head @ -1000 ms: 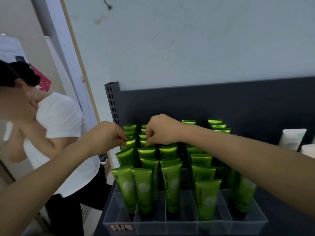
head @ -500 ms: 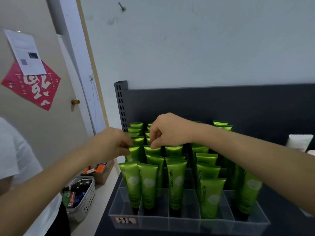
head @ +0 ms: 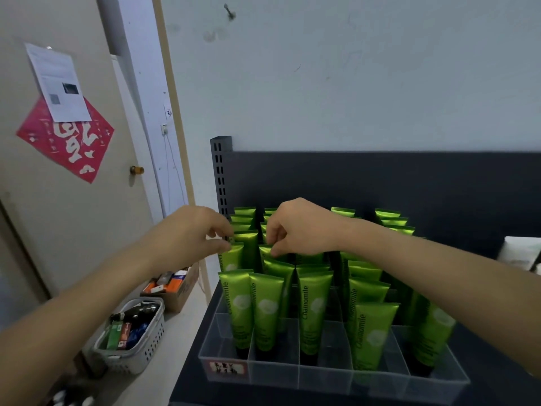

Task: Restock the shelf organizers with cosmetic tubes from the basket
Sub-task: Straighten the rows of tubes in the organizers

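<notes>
Several green Chamomile tubes (head: pixel 313 312) stand upright in rows inside a clear divided organizer (head: pixel 325 376) on the dark shelf. My left hand (head: pixel 193 235) reaches to the left column, its thumb and forefinger pinching the top corner of a green tube (head: pixel 235 256) in a middle row. My right hand (head: pixel 301 230) hovers over the second column and pinches the crimped top of another green tube (head: pixel 268 253). The white perforated basket (head: pixel 140 353) sits low on the left with mixed items inside.
A cardboard box (head: pixel 178 291) of products lies behind the basket. The slotted shelf upright (head: pixel 221 171) and dark back panel (head: pixel 380 183) rise behind the tubes. A white tube (head: pixel 521 253) stands at the right edge. A door with a knob (head: pixel 136 170) is on the left.
The person in a white shirt on the left has left the view, uncovering the basket, box and door. Both hands stay at the tube tops, the left shifted slightly.
</notes>
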The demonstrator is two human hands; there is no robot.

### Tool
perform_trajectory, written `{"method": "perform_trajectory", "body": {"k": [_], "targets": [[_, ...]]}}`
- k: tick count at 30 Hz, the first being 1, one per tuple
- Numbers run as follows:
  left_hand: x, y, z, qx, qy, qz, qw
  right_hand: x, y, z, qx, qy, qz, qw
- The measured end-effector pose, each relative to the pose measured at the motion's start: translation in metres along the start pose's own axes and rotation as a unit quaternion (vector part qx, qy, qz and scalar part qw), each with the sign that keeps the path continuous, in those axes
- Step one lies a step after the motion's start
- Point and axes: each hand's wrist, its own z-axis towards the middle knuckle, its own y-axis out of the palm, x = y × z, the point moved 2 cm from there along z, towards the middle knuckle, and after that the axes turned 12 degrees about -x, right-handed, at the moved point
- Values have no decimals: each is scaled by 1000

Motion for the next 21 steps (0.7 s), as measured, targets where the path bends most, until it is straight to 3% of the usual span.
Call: {"method": "perform_trajectory", "body": {"k": [3, 6, 10, 16, 21], "targets": [[12, -8, -15, 33, 45, -70, 996, -1, -6, -6, 34, 6, 16, 999], [21, -3, -27, -65, 65, -143, 985, -7, -8, -16, 22, -5, 6, 1000], [21, 13, -27, -92, 66, -96, 989, -16, 5, -18, -48, -9, -73, 996], [8, 6, -32, -70, 51, -80, 993, -18, 9, -12, 12, -7, -53, 999], [-2, 11, -32, -102, 32, -69, 992, -18, 17, -8, 39, -11, -49, 998]]}}
